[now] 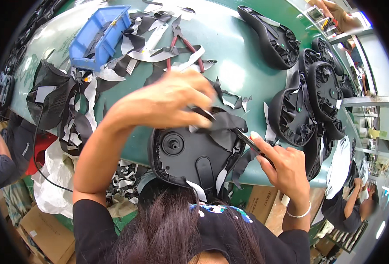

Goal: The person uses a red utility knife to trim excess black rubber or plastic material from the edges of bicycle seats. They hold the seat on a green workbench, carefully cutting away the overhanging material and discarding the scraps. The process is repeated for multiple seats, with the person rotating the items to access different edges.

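In front of me lies a black padded seat [177, 160], its plastic base facing up, with a round socket and black cover fabric gathered around the rim. My left hand [168, 101], blurred by motion, reaches over its far edge. The thumb and fingers pinch a loose flap of black fabric [225, 125], which is pulled up and partly hides the base. My right hand [282, 163] is closed around a slim dark-handled cutting knife [251, 143]. The knife's tip points at the fabric along the seat's right edge. A grey-white strip [196, 189] hangs at the near rim.
Several similar black seats [293, 110] are grouped on the right of the green table [229, 35]. Fabric scraps, red-handled pliers [177, 37] and a blue bin [101, 42] lie at the far left. A black mesh basket [49, 94] stands left. Other people [350, 207] work nearby.
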A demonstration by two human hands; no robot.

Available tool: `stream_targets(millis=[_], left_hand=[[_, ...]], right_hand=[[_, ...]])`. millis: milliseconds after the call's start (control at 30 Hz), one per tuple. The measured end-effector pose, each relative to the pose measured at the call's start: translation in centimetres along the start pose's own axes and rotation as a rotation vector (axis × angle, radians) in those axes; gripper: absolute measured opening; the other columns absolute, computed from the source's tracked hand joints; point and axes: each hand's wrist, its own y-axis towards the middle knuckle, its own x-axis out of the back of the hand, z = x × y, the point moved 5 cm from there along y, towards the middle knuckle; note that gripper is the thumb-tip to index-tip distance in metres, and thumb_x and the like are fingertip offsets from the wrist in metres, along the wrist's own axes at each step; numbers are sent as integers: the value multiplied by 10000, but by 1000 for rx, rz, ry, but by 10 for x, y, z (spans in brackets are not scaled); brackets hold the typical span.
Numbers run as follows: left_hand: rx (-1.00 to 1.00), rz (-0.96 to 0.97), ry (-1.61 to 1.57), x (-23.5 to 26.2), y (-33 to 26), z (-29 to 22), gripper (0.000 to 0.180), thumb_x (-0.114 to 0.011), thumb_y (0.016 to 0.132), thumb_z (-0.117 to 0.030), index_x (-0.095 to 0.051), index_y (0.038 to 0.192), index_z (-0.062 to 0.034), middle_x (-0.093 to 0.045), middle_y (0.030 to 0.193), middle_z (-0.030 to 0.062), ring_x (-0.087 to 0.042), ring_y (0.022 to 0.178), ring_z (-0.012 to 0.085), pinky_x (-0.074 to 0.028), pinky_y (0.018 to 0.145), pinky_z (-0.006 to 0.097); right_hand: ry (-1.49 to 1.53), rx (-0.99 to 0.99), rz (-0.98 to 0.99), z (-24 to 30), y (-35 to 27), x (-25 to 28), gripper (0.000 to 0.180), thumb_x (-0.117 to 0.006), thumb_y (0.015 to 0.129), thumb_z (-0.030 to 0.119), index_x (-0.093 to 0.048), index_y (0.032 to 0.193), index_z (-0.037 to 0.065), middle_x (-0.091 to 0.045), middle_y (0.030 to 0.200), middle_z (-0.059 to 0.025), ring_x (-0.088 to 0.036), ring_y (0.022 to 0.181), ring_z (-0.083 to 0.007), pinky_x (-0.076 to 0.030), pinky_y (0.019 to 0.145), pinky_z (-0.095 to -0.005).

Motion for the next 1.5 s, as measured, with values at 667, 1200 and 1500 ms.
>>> stream_targets(millis=[667, 1200, 1500], left_hand=[[399, -667, 388, 12, -32, -31, 283, -745, 749, -232, -655, 926, -31, -635, 940, 119, -600, 940, 288, -435, 885, 389], [288, 289, -327, -63, 19, -14, 155, -728, 642, -161, -715, 757, -58, -651, 756, 54, -623, 670, 192, -457, 591, 320], [228, 174, -322, -56, 9, -18, 120, -712, 713, -136, -705, 758, -26, -618, 718, 68, -598, 660, 176, -452, 605, 302]], right_hand=[[1217, -460, -461, 20, 10, -71, 839, -735, 781, 107, -216, 1432, 11, -551, 1095, -118, -571, 842, -135, -492, 707, -271], [352, 237, -231, 29, -27, -42, 541, -695, 756, 106, -577, 1278, 185, -527, 694, -52, -510, 492, -200, -419, 469, -299], [156, 56, 181, 18, -53, -35, 511, -695, 782, 172, -568, 1270, 250, -486, 646, -53, -517, 495, -242, -415, 476, -368]])
